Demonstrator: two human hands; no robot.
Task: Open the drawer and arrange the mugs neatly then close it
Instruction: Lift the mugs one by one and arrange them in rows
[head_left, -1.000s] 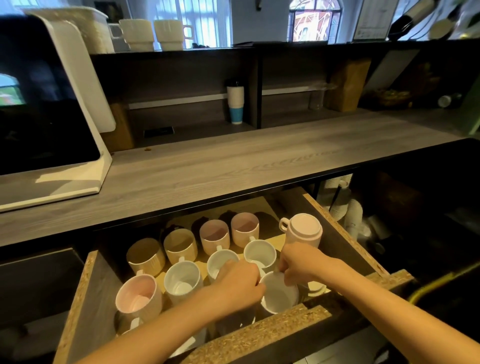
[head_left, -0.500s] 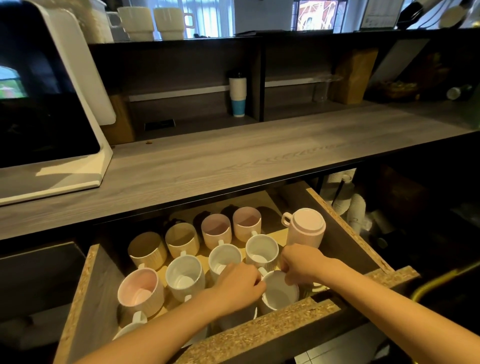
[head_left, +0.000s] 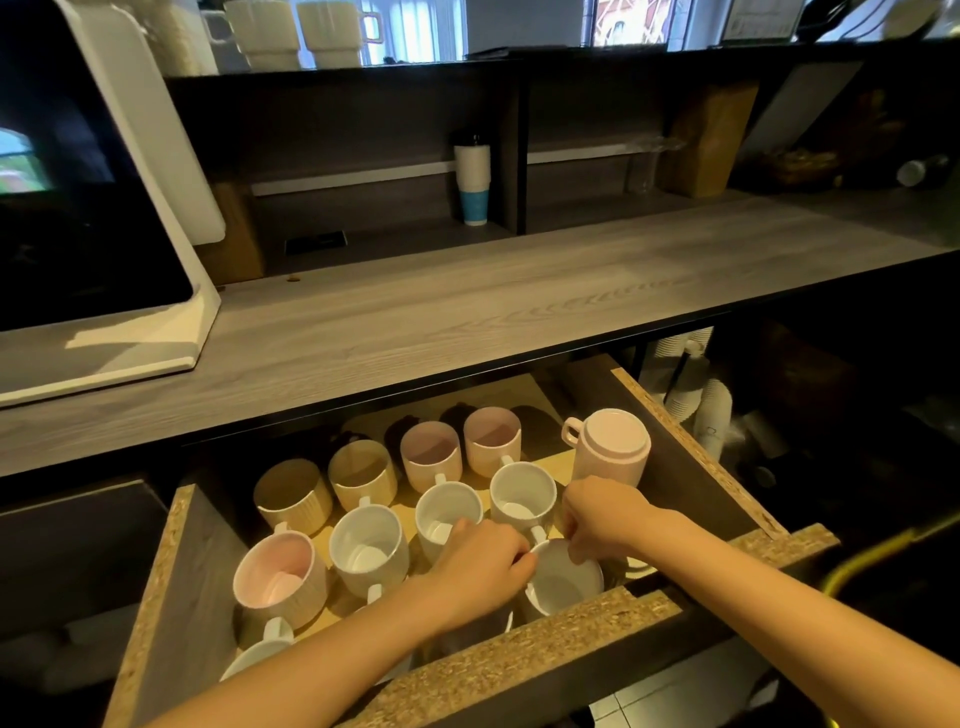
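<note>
The drawer (head_left: 566, 654) stands pulled out below the counter, with several mugs in rows inside. Both hands are on a white mug (head_left: 563, 584) at the drawer's front right. My left hand (head_left: 480, 564) pinches its left rim with curled fingers. My right hand (head_left: 605, 514) grips its right rim. Behind it stand white mugs (head_left: 522, 493), beige ribbed mugs (head_left: 361, 475) and pink mugs (head_left: 491, 441). An upside-down pink mug (head_left: 610, 447) sits by the right wall. A pink-lined mug (head_left: 278, 577) is at front left.
A grey wood-grain counter (head_left: 467, 312) overhangs the drawer's back. A white-framed screen (head_left: 98, 208) stands on its left. A stack of paper cups (head_left: 472, 182) sits on the shelf behind. More paper cups (head_left: 714, 410) lie to the right of the drawer.
Both hands stay on the front white mug and have barely shifted. The view has tilted slightly down.
</note>
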